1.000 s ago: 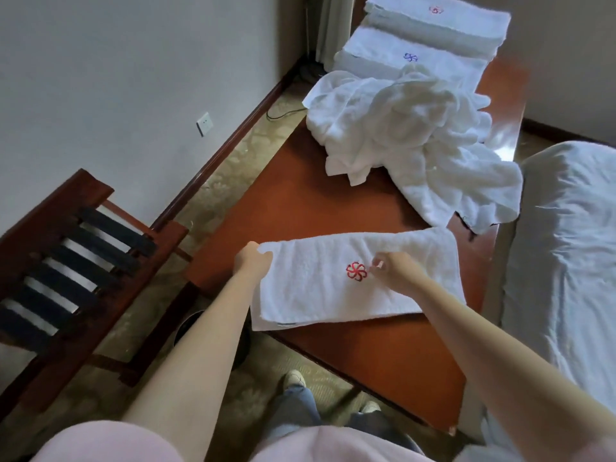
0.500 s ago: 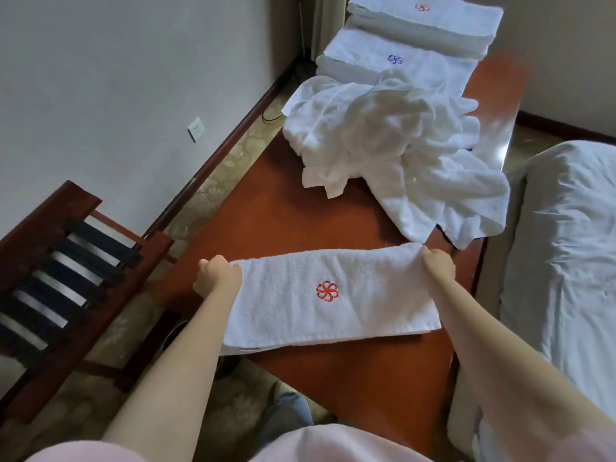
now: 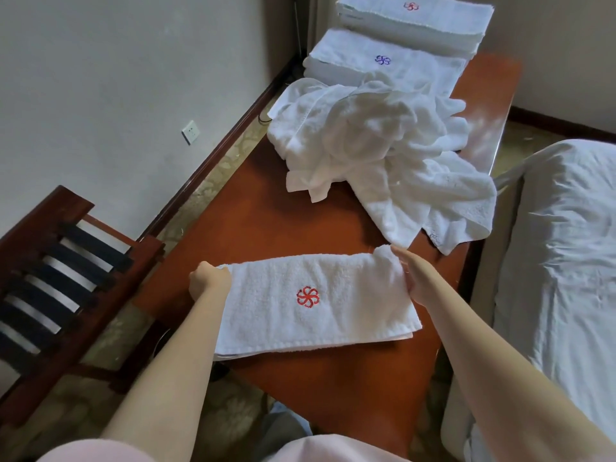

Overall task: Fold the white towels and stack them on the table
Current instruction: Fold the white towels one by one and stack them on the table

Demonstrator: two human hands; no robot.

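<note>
One person, two bare hands in shot. At the 6 o'clock end of the long reddish-brown wooden table (image 3: pixel 350 398) there's one folded white terry towel with a red pinwheel logo (image 3: pixel 313 315), its long side running 9 to 3 and its near-left corner right at the table's edge.

The left hand (image 3: pixel 210 283) is balled into a fist round the towel's 9 o'clock end. The right hand (image 3: pixel 416 278) grips the 3 o'clock end, and that end is bunched up and lifted a bit while the rest of the towel lies flat on the wood.

Toward 12 o'clock, well apart from the towel, is one loose heap of crumpled white towels (image 3: pixel 376 155). No way to count how many are tangled in there. One corner of it hangs over the table's 3 o'clock edge.

Behind the heap are two neat stacks. There's one folded stack with a blue logo (image 3: pixel 393 66), which touches the heap. At the far 12 o'clock end there's one folded stack with a red logo (image 3: pixel 420 20). The layers in each are too blurry to count.

Around the table:
- One bed with a rumpled white sheet (image 3: pixel 566 248) at 3 o'clock, just beside the table.
- One dark wooden luggage rack with black straps (image 3: pixel 63 271) at 9 o'clock.
- One white wall socket (image 3: pixel 190 132) up around 10 o'clock.
</note>
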